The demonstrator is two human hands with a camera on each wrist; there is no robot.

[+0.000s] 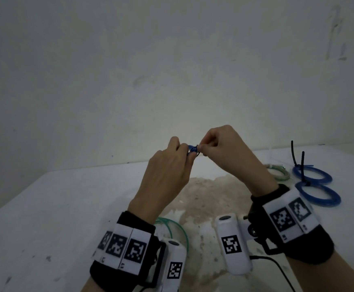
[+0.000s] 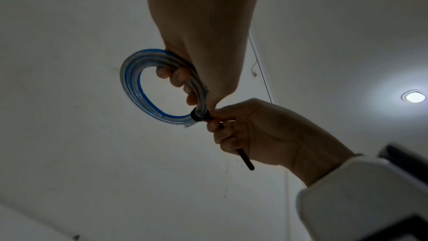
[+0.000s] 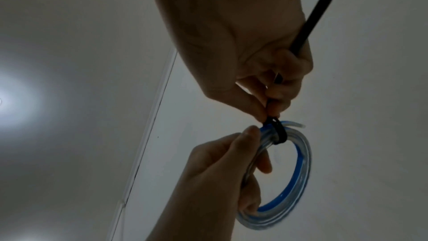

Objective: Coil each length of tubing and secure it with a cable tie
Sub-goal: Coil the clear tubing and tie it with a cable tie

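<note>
Both hands are raised above the white table (image 1: 70, 199). My left hand (image 1: 172, 163) grips a coil of blue tubing (image 2: 134, 87) with fingers curled round its strands. A black cable tie (image 3: 279, 132) wraps the coil tightly. My right hand (image 1: 220, 144) pinches the tie's tail right at the head, and the free tail (image 3: 310, 23) sticks out past the palm. In the head view only a bit of the blue coil (image 1: 192, 149) shows between the two hands. The right wrist view shows the left hand (image 3: 220, 177) holding the coil (image 3: 298, 180) from below.
Two tied blue coils (image 1: 312, 174) (image 1: 318, 196) lie on the table at the right, their black tie tails standing up. A tied green coil (image 1: 277, 172) sits beside them. Loose green tubing (image 1: 172, 226) lies under my left wrist. The wall stands close behind.
</note>
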